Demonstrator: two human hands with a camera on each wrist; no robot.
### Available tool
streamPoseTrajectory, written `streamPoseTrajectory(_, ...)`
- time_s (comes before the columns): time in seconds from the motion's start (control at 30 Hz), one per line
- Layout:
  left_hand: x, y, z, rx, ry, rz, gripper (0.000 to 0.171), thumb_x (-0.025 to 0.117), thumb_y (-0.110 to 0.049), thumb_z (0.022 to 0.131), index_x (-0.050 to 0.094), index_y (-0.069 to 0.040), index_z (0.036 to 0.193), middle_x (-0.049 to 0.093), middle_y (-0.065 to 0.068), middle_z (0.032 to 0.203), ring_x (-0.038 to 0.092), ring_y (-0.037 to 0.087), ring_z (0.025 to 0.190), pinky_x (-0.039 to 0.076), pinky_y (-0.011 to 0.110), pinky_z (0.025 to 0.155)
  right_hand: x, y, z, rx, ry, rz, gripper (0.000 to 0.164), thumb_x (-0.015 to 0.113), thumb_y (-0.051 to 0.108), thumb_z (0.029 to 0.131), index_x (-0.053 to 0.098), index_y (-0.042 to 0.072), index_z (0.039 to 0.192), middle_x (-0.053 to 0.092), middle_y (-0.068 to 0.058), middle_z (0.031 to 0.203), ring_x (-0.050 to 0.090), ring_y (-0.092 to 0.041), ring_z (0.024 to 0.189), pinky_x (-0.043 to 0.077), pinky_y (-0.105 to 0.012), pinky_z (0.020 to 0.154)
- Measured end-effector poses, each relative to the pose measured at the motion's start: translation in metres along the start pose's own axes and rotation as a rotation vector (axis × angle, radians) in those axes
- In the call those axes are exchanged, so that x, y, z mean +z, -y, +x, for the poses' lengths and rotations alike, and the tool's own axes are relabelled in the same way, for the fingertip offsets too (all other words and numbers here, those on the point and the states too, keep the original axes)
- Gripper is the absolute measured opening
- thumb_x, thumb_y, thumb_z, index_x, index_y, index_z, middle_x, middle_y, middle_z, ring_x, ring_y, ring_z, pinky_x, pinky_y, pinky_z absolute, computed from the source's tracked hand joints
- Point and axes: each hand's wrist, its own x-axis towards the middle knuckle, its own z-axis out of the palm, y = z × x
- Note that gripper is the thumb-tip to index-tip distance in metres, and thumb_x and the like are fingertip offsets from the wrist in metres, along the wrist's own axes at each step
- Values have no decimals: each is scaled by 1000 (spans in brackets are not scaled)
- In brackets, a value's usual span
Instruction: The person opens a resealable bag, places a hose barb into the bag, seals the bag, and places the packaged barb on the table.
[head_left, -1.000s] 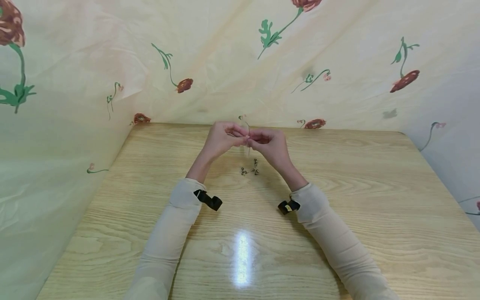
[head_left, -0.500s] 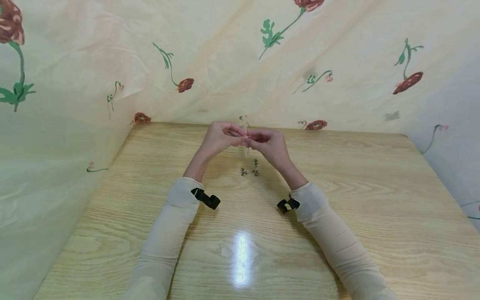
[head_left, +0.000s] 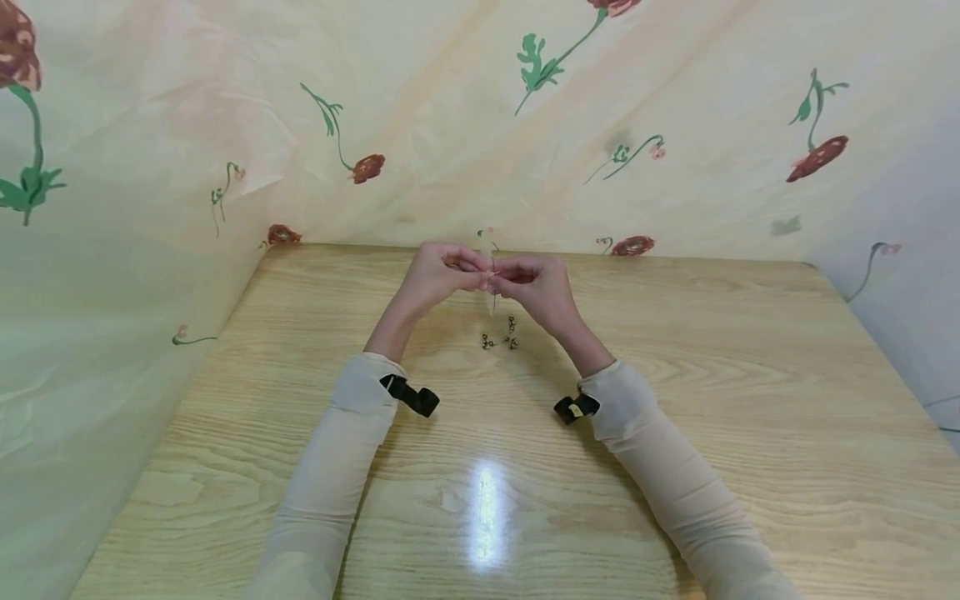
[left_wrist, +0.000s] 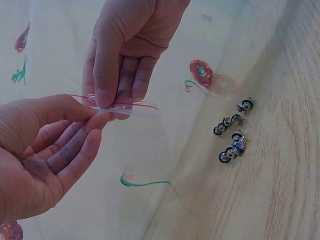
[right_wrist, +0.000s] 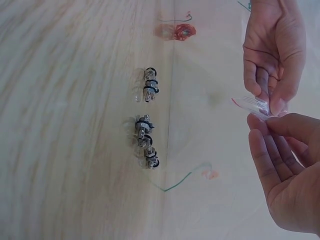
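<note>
A small clear zip-lock bag (left_wrist: 150,111) with a red line along its mouth is held up between both hands, above the far part of the table. My left hand (head_left: 438,273) pinches the bag's mouth between thumb and index finger. From the other side my right hand (head_left: 542,292) pinches the same edge, fingertips almost touching the left ones. In the head view the bag (head_left: 491,303) hangs nearly edge-on; its contents cannot be told. Below the hands, several small metal fittings (left_wrist: 231,151) with black rings lie on the table in little clusters, touched by neither hand.
The wood-grain table (head_left: 480,433) reaches back to a flower-printed cloth (head_left: 450,100) that hangs behind and at the left. Another cluster of metal fittings (right_wrist: 150,85) shows in the right wrist view. A bright lamp reflection lies on the near tabletop.
Both hands have shifted very slightly left with the bag, and a little more of its clear side shows. The pinch of each hand holds, and the metal fittings have stayed in place.
</note>
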Motion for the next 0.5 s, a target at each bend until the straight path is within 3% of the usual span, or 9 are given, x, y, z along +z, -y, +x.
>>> streamPoseTrajectory(0.3,0,-1,0,5,2,-10,13,75,-2,87,76,2,99,74,5,86,70,16,79,60,32,77,-1,-1,2,9,-5,-7,19,77,8,89,77,-5,104,77,-23,97,71,-6,71,57,-20,68)
streamPoseTrajectory(0.5,1,-1,0,5,-1,-2,13,76,-3,88,76,2,100,73,5,85,69,18,80,60,39,82,-2,-1,1,27,-4,-3,21,76,9,90,77,-4,106,77,-22,99,71,-6,73,57,-21,70)
